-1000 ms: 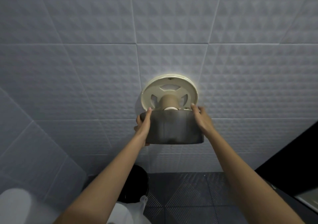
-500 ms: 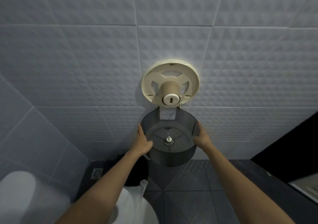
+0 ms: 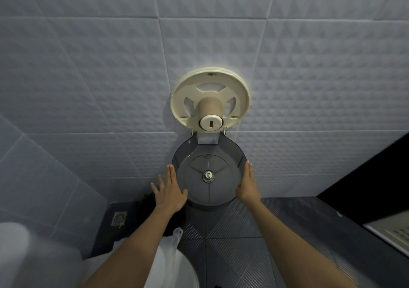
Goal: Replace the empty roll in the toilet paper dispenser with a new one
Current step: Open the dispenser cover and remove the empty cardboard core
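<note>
Your left hand (image 3: 171, 193) and right hand (image 3: 247, 186) lie flat, fingers spread, at opposite rims of the hanging grey cover (image 3: 209, 172), gripping nothing; empty cardboard core (image 3: 209, 106) sits exposed on the backplate (image 3: 240, 93) above; wall either side is bare.

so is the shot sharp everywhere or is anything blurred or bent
Head view: dim and flat-lit; the cream backplate and smoky cover read sharply; the pale blob at lower left is blurred; wide-angle lens bows the tile lines near the edges.

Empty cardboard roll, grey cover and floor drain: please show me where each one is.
empty cardboard roll (image 3: 209, 108), head view, on its brown side.
grey cover (image 3: 209, 174), head view, near its centre hub.
floor drain (image 3: 119, 218), head view, on its grate.
</note>
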### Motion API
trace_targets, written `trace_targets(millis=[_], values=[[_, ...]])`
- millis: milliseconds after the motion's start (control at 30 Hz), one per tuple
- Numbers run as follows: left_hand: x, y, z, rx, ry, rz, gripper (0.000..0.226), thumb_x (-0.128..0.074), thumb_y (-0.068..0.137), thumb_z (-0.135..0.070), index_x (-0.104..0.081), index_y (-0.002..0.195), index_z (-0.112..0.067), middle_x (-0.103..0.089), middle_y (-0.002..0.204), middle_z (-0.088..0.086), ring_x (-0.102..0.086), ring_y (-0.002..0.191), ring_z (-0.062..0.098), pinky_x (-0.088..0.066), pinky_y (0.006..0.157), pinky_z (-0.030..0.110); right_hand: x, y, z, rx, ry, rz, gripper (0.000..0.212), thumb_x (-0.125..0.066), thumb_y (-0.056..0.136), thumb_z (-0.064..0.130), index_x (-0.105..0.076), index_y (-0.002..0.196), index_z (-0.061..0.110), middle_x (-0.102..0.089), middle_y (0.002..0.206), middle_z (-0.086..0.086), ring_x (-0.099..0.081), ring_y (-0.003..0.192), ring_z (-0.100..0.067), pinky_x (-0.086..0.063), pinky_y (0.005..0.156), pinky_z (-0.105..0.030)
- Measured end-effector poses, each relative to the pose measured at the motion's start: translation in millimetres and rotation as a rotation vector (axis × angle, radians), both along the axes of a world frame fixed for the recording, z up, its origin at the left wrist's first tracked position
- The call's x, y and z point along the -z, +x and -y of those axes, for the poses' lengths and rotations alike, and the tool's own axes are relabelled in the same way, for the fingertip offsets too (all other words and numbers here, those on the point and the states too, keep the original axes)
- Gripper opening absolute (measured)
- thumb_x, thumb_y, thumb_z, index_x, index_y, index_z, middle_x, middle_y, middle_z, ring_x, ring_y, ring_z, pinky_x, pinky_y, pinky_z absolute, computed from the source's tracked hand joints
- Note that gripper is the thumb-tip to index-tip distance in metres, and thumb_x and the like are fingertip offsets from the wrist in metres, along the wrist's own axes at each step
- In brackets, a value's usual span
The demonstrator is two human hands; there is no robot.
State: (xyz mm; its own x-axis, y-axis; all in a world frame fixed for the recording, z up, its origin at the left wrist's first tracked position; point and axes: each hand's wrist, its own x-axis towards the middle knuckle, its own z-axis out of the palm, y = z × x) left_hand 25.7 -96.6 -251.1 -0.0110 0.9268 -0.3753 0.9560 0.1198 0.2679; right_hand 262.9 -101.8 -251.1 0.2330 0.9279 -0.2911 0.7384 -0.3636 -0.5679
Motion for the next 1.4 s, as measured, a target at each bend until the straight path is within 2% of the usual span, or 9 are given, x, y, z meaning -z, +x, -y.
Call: trace_targets(millis=[300, 400, 467, 600, 767, 900, 1067, 1267, 1400], values=[[6.9, 1.4, 2.6, -0.03, 0.007, 0.04, 0.097, -0.044, 0.092, -0.048, 0.032, 0.143, -0.017, 0.021, 0.159, 0.002, 0.0, 0.148, 0.037, -0.002, 0.117, 0.059, 8.4, -3.0, -2.5, 0.036, -0.042, 0.051, 0.094, -0.052, 0.086, -0.005, 0.015, 0.149, 0.015, 0.014, 0.16, -0.005, -0.005, 0.147, -0.027, -0.029, 0.114, -0.041], [6.7, -0.8, 1.1, -0.025, 0.007, 0.043, 0.099, -0.047, 0.091, -0.049, 0.03, 0.145, -0.017, 0.022, 0.159, 0.001, 0.0, 0.148, 0.037, -0.002, 0.117, 0.06, 3.2, -7.6, -7.5, 0.06, -0.085, 0.126, 0.088, -0.052, 0.09, 0.009, 0.012, 0.15, 0.012, 0.01, 0.159, -0.013, -0.001, 0.147, -0.032, -0.018, 0.117, -0.046], [5.8, -2.9, 0.1, -0.024, 0.015, 0.055, 0.096, -0.046, 0.092, -0.047, 0.026, 0.146, -0.017, 0.021, 0.159, 0.001, -0.002, 0.148, 0.036, -0.003, 0.117, 0.059, -8.9, -16.0, -15.1, 0.08, 0.01, 0.124, 0.08, -0.052, 0.092, 0.023, 0.001, 0.151, 0.011, 0.001, 0.159, -0.016, -0.005, 0.147, -0.031, -0.013, 0.118, -0.049], [2.9, -8.2, -1.3, -0.03, 0.051, 0.12, 0.076, -0.038, 0.097, -0.035, 0.014, 0.15, -0.016, -0.002, 0.162, 0.003, -0.016, 0.147, 0.028, -0.01, 0.118, 0.056, -55.2, -46.3, -42.5, 0.149, 0.457, -0.195, 0.057, -0.048, 0.093, 0.043, -0.034, 0.141, 0.016, -0.041, 0.145, -0.006, -0.039, 0.133, -0.022, -0.034, 0.11, -0.045], [-2.7, -15.3, 2.0, -0.03, 0.057, 0.155, 0.07, -0.038, 0.097, -0.032, 0.002, 0.153, -0.017, -0.021, 0.159, 0.004, -0.026, 0.143, 0.024, -0.013, 0.118, 0.054, -113.4, -80.7, -101.6, 0.385, 0.382, -0.835, 0.077, -0.056, 0.085, 0.055, -0.025, 0.146, 0.018, -0.039, 0.147, -0.007, -0.042, 0.131, -0.024, -0.037, 0.108, -0.04], [-2.0, -15.7, 9.2, -0.037, 0.045, 0.173, 0.07, -0.038, 0.097, -0.033, 0.001, 0.153, -0.019, -0.022, 0.158, 0.002, -0.027, 0.143, 0.023, -0.013, 0.118, 0.054, -125.8, -84.6, -129.7, 0.487, 0.204, -0.978, 0.093, -0.069, 0.073, 0.054, -0.019, 0.147, 0.025, -0.04, 0.144, -0.006, -0.046, 0.124, -0.031, -0.047, 0.098, -0.049], [0.3, -15.2, 14.6, -0.034, 0.031, 0.196, 0.07, -0.039, 0.097, -0.032, 0.003, 0.152, -0.019, -0.018, 0.16, 0.0, -0.027, 0.143, 0.024, -0.014, 0.117, 0.054, -124.1, -78.8, -121.4, 0.51, 0.145, -1.105, 0.072, -0.075, 0.071, 0.042, -0.039, 0.129, 0.019, -0.048, 0.125, -0.008, -0.055, 0.101, -0.026, -0.059, 0.07, -0.04], [0.1, -18.8, 18.3, -0.021, 0.016, 0.239, 0.071, -0.04, 0.097, -0.03, 0.002, 0.153, -0.017, -0.021, 0.159, 0.004, -0.031, 0.14, 0.028, -0.021, 0.116, 0.052, -108.5, -79.0, -81.8, 0.523, 0.131, -1.261, 0.063, -0.073, 0.076, 0.036, -0.044, 0.126, 0.014, -0.055, 0.114, -0.015, -0.065, 0.083, -0.028, -0.057, 0.075, -0.044], [6.4, -32.5, 34.3, -0.032, 0.022, 0.306, 0.069, -0.042, 0.097, -0.031, -0.005, 0.153, -0.015, -0.02, 0.159, 0.006, -0.031, 0.14, 0.029, -0.027, 0.115, 0.048, -96.5, -79.9, -51.7, 0.54, 0.092, -1.321, 0.063, -0.072, 0.077, 0.037, -0.044, 0.128, 0.012, -0.057, 0.114, -0.018, -0.065, 0.084, -0.028, -0.058, 0.069, -0.039]])
